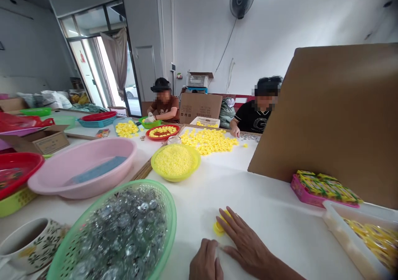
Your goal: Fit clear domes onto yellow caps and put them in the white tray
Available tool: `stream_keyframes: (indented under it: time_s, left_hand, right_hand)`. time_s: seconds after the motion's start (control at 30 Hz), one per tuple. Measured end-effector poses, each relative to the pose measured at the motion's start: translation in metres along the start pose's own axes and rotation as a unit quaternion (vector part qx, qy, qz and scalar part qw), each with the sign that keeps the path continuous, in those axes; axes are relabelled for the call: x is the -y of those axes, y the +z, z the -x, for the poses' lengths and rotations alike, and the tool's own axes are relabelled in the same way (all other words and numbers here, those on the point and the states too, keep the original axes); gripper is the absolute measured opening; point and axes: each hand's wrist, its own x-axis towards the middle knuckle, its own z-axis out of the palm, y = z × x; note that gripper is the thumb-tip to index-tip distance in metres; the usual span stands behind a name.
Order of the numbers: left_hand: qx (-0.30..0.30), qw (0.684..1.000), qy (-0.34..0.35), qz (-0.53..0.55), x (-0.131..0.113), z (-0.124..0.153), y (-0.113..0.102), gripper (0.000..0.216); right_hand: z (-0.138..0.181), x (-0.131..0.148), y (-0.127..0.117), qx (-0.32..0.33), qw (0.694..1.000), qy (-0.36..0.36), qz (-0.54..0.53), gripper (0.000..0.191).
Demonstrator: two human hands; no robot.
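Yellow plastic discs (pixel 218 228), two or so, are lying under the fingertips of the open, spread right hand (pixel 247 244), while the left hand (pixel 205 263) is resting just beside it, cut off by the frame's lower edge, so whether it is closed cannot be told. One green basket (pixel 155 187) of clear glass beads is sitting at lower left, one yellow bowl (pixel 175 178) of fine yellow grains is standing at centre, one loose heap of yellow pieces (pixel 208 141) is spreading beyond it, and one white tray (pixel 345 242) at lower right is holding more.
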Motion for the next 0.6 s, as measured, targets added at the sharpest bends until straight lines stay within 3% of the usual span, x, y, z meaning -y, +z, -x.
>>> stream_keyframes:
  time_s: [0.33,0.5,0.6]
  left_hand:
    - [-0.009,0.999,-0.026,0.020,-0.007,0.003,-0.013,0.049]
    - [-0.068,0.996,-0.027,0.057,-0.002,0.006,-0.015,0.037]
    - [-0.064,0.995,-0.045,0.059,-0.001,0.008,-0.018,0.033]
  right_hand:
    - [0.034,0.028,0.011,0.013,1.000,-0.010,-0.003,0.074]
    - [0.043,0.032,-0.010,0.008,0.997,0.041,-0.063,0.061]
    - [0.056,0.021,-0.026,-0.042,0.990,0.098,-0.092,0.054]
